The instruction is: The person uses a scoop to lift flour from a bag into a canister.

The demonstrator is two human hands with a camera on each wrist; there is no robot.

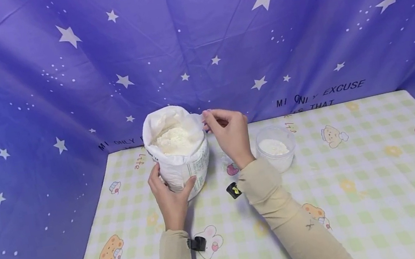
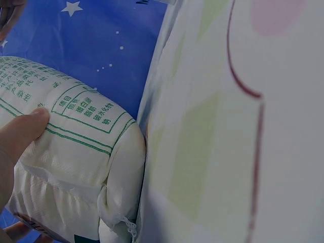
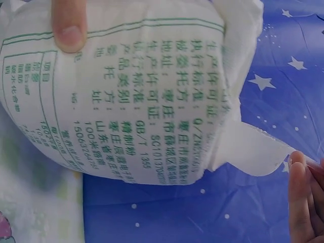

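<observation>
A white woven bag of flour [image 1: 175, 171] with green print stands upright on the table, its mouth open and pale flour [image 1: 174, 140] heaped inside. My left hand [image 1: 171, 195] grips its near side, thumb [image 2: 25, 131] across the printed front and fingers round the left. At the bag's right rim, my right hand [image 1: 230, 132] pinches the end of a translucent white plastic scoop [image 3: 260, 149]. The scoop's inner part is hidden by the bag's edge in the right wrist view. Just right of that wrist, a clear round tub [image 1: 280, 158] holds white flour.
A checked tablecloth [image 1: 371, 221] with cartoon prints covers the table. Behind and to the left hangs a purple-blue starry curtain [image 1: 184, 37], close behind the bag. Something clear [image 1: 227, 160] lies between bag and tub, partly behind the right wrist.
</observation>
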